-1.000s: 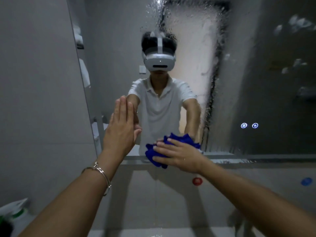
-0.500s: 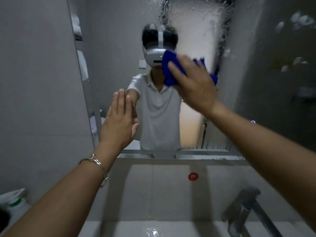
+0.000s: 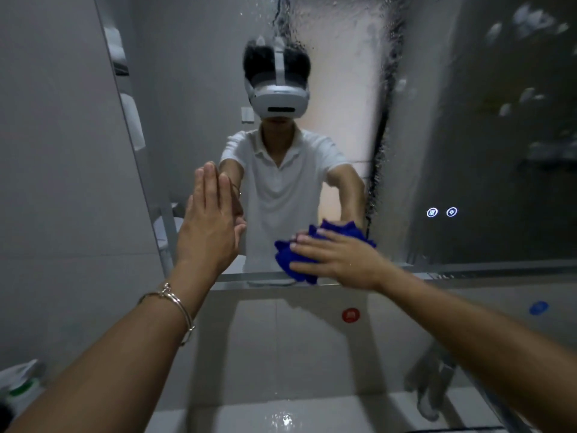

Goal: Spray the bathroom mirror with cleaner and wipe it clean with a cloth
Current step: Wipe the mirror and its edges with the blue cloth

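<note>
The bathroom mirror (image 3: 468, 151) fills the wall ahead, with spray droplets and streaks over its middle and right. My right hand (image 3: 340, 257) presses a bunched blue cloth (image 3: 296, 257) against the glass at the mirror's bottom edge, just right of centre. My left hand (image 3: 209, 226) lies flat on the mirror near its left edge, fingers together and pointing up, holding nothing. A silver bracelet (image 3: 175, 304) sits on that wrist. The mirror shows the reflection of a person in a white shirt and headset.
A chrome tap (image 3: 437, 392) stands at the lower right over a white basin (image 3: 281, 417). A white spray bottle with a green band (image 3: 22, 385) is at the lower left. Red (image 3: 350, 315) and blue (image 3: 538, 307) stickers mark the tiled wall below the mirror. Two lit touch icons (image 3: 441, 212) glow on the glass.
My right hand swept the blue cloth from the bottom edge up to head height, then back down to the bottom edge. The left hand stayed flat on the glass.
</note>
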Demonstrator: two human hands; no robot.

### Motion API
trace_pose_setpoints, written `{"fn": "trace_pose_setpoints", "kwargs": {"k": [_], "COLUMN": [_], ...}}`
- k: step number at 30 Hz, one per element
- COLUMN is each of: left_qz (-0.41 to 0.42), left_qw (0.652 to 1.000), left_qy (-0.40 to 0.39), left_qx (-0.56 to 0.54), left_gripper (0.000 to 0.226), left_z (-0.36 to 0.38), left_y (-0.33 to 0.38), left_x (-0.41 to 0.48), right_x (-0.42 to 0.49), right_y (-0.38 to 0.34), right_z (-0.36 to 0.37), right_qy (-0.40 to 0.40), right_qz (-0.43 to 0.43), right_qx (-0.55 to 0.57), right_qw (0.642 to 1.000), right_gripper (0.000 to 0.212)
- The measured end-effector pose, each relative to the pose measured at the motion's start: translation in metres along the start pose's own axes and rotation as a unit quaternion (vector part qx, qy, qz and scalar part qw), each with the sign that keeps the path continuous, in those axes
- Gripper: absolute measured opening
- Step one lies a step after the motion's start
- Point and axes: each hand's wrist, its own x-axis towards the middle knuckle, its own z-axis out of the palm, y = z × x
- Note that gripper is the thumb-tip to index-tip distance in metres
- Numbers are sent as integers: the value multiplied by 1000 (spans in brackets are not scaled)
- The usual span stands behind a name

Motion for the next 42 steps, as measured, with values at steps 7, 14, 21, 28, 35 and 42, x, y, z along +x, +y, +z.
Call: {"fn": "trace_pose_setpoints", "kwargs": {"k": [7, 14, 21, 28, 35, 42], "left_qz": [-15, -70, -8, 31, 1, -2], "left_qw": [999, 996, 997, 991, 999, 998], "left_qy": [-31, -49, -79, -127, -43, -50], "left_qx": [18, 16, 16, 25, 17, 24], "left_gripper": [84, 82, 81, 79, 76, 76], "left_z": [-13, -37, -9, -10, -47, -42], "left_y": [7, 42, 103, 140, 134, 146], "left_x": [-1, -3, -36, -53, -23, -21], "right_x": [27, 13, -67, -80, -29, -13], "right_y": [144, 93, -4, -3, 148, 166], "right_z": [-106, -62, 29, 29, -85, -101], "right_qy": [103, 167, 71, 9, 100, 168], "right_qz": [171, 216, 63, -3, 121, 228], "right_qx": [-98, -42, 5, -26, -95, -77], "right_qw": [975, 961, 995, 1000, 983, 956], "right_gripper": [55, 46, 79, 79, 53, 46]}}
